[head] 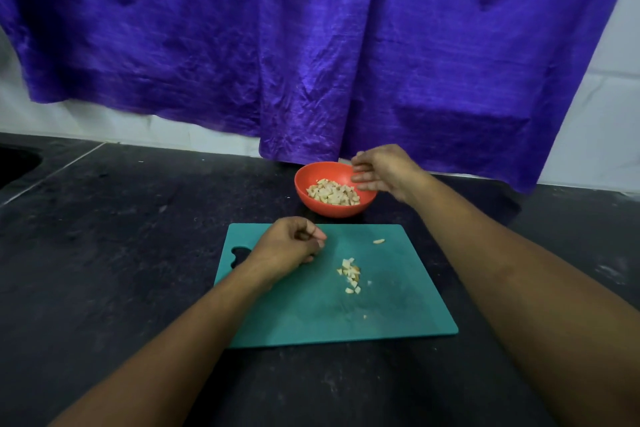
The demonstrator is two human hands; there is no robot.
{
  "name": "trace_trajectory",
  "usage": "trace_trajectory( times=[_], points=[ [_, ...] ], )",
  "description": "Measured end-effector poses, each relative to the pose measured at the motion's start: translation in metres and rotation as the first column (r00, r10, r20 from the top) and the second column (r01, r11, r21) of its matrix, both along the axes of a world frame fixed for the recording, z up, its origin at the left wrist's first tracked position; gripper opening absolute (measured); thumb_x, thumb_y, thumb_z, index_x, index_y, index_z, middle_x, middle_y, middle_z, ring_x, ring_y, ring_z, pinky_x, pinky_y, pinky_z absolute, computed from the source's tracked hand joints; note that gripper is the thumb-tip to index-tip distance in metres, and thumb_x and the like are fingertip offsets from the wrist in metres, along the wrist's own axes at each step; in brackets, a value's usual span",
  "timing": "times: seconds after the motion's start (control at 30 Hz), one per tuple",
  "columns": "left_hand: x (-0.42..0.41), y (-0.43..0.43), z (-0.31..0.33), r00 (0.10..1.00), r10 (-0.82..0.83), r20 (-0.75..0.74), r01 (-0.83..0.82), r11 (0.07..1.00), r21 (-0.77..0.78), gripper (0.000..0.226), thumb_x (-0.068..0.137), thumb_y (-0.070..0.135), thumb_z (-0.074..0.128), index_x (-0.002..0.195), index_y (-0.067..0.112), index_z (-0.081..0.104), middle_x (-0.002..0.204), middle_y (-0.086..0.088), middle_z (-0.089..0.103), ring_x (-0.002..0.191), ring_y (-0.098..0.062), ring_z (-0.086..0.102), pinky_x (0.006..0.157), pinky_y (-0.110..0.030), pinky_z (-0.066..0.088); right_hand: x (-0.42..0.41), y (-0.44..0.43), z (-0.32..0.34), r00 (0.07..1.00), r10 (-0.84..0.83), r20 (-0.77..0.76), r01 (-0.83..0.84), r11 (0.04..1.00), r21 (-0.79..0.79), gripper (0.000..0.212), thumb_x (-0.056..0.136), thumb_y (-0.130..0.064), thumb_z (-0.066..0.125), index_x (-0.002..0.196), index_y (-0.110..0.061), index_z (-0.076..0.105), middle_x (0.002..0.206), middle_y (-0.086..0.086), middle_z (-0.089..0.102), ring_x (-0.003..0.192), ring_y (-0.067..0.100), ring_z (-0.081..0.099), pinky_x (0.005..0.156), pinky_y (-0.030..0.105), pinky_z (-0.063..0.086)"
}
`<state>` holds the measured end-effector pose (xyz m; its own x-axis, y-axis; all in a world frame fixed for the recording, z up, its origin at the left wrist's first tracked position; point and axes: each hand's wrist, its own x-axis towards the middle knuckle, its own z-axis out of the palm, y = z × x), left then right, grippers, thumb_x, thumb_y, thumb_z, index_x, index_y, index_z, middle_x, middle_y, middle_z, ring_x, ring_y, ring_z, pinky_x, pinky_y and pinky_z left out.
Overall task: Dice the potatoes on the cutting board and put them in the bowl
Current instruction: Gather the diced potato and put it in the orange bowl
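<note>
A teal cutting board (pixel 398 315) lies on the dark counter. A small heap of diced potato (pixel 350 276) sits near its middle, and one stray piece (pixel 379 241) lies near the far edge. Behind the board stands an orange bowl (pixel 311 196) holding diced potato (pixel 333 193). My right hand (pixel 384 168) hovers over the bowl's right rim with fingers loosely spread and nothing visible in it. My left hand (pixel 289 244) rests on the board's far left part with fingers loosely curled; nothing shows in it.
A purple cloth (pixel 311 45) hangs down the tiled wall right behind the bowl, reaching the black counter (pixel 121 236). A dark sink opening (pixel 17 163) sits at the far left. No knife is in view.
</note>
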<state>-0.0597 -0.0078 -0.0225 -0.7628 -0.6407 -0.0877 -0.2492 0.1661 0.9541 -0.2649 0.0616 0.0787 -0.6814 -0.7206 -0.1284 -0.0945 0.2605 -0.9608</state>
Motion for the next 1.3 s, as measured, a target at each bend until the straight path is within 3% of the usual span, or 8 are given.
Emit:
trace_trajectory(
  times=[0.17,0.3,0.43,0.7,0.83,0.93,1.1,1.3],
  points=[
    [0.003,0.006,-0.002,1.0,-0.006,0.028,0.009,0.993,-0.114,0.009,0.091,0.016,0.075,0.09,0.024,0.075,0.086,0.005,0.075,0.089,-0.014,0.07,0.094,-0.043,0.059,-0.001,0.057,-0.013,0.958,0.155,-0.239,-0.093,0.963,0.254,0.009,0.095,0.0,0.064,0.101,0.0,0.07,0.09,0.015,0.073,0.074,0.019,0.071,0.067,0.034,0.062],
    [0.006,0.017,0.003,0.998,-0.005,0.06,0.016,0.985,-0.174,0.006,0.092,0.02,0.075,0.091,0.026,0.074,0.094,0.007,0.075,0.096,-0.012,0.069,0.097,-0.041,0.056,0.01,0.082,-0.047,0.862,0.323,-0.39,-0.082,0.848,0.523,0.016,0.09,-0.004,0.07,0.1,-0.016,0.073,0.1,0.004,0.073,0.091,0.019,0.07,0.072,0.032,0.06],
    [0.014,0.027,0.005,0.997,-0.034,0.073,0.046,0.982,-0.182,0.008,0.093,0.017,0.074,0.095,0.025,0.073,0.096,0.006,0.075,0.096,-0.012,0.07,0.098,-0.039,0.056,0.03,0.083,-0.069,0.688,0.374,-0.622,0.008,0.853,0.522,0.022,0.091,-0.003,0.065,0.102,-0.019,0.076,0.108,-0.002,0.071,0.097,0.012,0.066,0.088,0.03,0.056],
    [0.021,0.035,0.001,0.995,-0.082,0.06,0.094,0.962,-0.257,0.021,0.091,0.01,0.074,0.105,0.026,0.071,0.106,0.005,0.072,0.103,-0.01,0.066,0.101,-0.033,0.053,0.075,0.091,-0.057,0.711,0.498,-0.496,-0.165,0.804,0.572,0.029,0.092,0.002,0.059,0.096,-0.021,0.076,0.095,-0.006,0.069,0.093,0.017,0.069,0.086,0.038,0.061],
    [0.021,0.039,-0.001,0.992,-0.089,0.093,0.114,0.945,-0.306,0.042,0.09,0.002,0.07,0.126,0.023,0.065,0.116,0.005,0.065,0.108,-0.007,0.06,0.1,-0.024,0.049,0.078,0.092,-0.046,0.765,0.522,-0.377,-0.216,0.759,0.614,0.048,0.09,-0.006,0.07,0.132,-0.025,0.06,0.119,0.001,0.06,0.1,0.022,0.069,0.082,0.037,0.062],
    [0.023,0.04,0.0,0.993,-0.081,0.086,0.103,0.95,-0.296,0.052,0.089,-0.007,0.061,0.132,0.021,0.06,0.117,0.003,0.063,0.109,-0.01,0.059,0.099,-0.022,0.048,0.082,0.087,-0.047,0.663,0.641,-0.387,-0.232,0.668,0.707,0.075,0.084,-0.023,0.08,0.15,-0.032,0.046,0.136,-0.002,0.049,0.115,0.018,0.058,0.095,0.036,0.056],
    [0.022,0.038,0.0,0.995,-0.075,0.067,0.092,0.951,-0.295,0.051,0.086,-0.009,0.058,0.128,0.02,0.063,0.116,0.002,0.066,0.11,-0.012,0.061,0.104,-0.031,0.051,0.088,0.078,-0.056,0.485,0.681,-0.548,-0.168,0.688,0.706,0.041,0.088,-0.015,0.072,0.125,-0.032,0.067,0.126,-0.004,0.057,0.111,0.016,0.059,0.096,0.036,0.053],
    [0.02,0.038,-0.003,0.995,-0.083,0.063,0.098,0.949,-0.299,0.043,0.086,-0.008,0.06,0.12,0.019,0.067,0.114,0.005,0.07,0.109,-0.009,0.064,0.103,-0.032,0.052,0.098,0.079,-0.053,0.479,0.653,-0.587,-0.122,0.712,0.692,0.028,0.087,-0.01,0.07,0.094,-0.037,0.068,0.105,-0.006,0.061,0.089,0.014,0.064,0.081,0.039,0.06]
  ],
)
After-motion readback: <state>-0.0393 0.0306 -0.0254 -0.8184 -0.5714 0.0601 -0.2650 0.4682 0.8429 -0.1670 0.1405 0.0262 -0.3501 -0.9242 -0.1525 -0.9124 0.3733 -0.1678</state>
